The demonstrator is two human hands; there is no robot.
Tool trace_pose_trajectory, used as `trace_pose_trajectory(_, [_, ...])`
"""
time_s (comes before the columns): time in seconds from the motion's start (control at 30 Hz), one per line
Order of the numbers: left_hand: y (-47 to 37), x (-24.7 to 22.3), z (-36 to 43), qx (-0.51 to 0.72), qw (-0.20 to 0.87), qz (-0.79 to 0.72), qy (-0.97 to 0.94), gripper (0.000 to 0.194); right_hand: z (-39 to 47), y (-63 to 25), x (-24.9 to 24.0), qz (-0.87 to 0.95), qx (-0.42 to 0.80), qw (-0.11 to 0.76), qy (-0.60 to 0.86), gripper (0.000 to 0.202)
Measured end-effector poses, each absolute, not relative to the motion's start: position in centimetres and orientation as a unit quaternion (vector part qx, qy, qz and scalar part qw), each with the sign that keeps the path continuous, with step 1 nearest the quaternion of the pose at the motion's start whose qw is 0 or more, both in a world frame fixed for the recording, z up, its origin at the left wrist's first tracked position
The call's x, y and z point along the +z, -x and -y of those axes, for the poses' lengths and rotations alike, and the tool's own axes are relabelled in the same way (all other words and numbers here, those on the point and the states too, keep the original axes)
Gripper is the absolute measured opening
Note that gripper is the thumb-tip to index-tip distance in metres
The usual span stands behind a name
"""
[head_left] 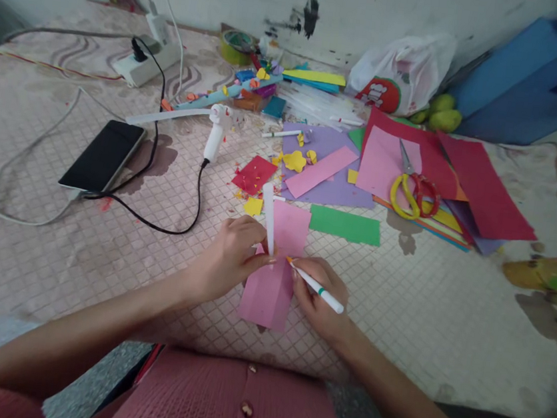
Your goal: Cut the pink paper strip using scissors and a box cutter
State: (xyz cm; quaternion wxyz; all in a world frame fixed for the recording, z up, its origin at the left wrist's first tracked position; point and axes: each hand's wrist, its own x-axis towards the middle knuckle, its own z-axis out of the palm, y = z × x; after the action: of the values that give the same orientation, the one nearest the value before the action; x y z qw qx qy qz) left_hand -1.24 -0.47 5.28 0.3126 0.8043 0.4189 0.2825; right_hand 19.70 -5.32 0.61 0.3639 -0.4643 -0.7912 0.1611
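My left hand (pixel 236 248) pinches a white glue stick (pixel 269 216) between thumb and fingers, its lower end resting on a creased pink paper strip (pixel 264 301). The thumb lies on the strip. In my right hand (pixel 322 294) is a white felt-tip pen (pixel 322 290) with a green band. Its orange tip points left and meets the pink paper beside the glue stick, near my left thumb. The strip runs from below my hands to just above them. A green paper strip (pixel 345 225) lies to the upper right of my right hand.
A white glue gun (pixel 215 136) with a black cord and a phone (pixel 102 155) lie at left. Red-and-yellow scissors (pixel 413 196) rest on coloured sheets at right. Purple paper (pixel 334 138), yellow cutouts and scraps lie ahead. A power strip (pixel 149 63) stands behind; a blue bag (pixel 519 82) stands back right.
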Motion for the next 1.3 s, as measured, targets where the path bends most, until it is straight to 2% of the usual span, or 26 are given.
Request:
trace_pose_trajectory(0.47, [0.5,5.6,0.7,0.26,0.309,-0.411,-0.817,0.003,5.3,-19.7,0.7,0.785,0.177,0.363,0.469,0.02])
trace_pose_trajectory(0.87, [0.4,5.1,0.9,0.252,0.291,-0.397,-0.833,0.002,5.4,-19.8,0.6,0.786,0.186,0.364,0.464,0.023])
trace_pose_trajectory(1.1, [0.2,5.3,1.1,0.244,0.281,-0.376,-0.849,0.002,5.3,-19.6,1.0,0.786,0.176,0.364,0.467,0.015])
trace_pose_trajectory(1.3, [0.1,5.5,0.9,0.236,0.283,-0.367,-0.854,0.003,4.9,-19.5,1.4,0.715,0.256,0.405,0.509,0.008])
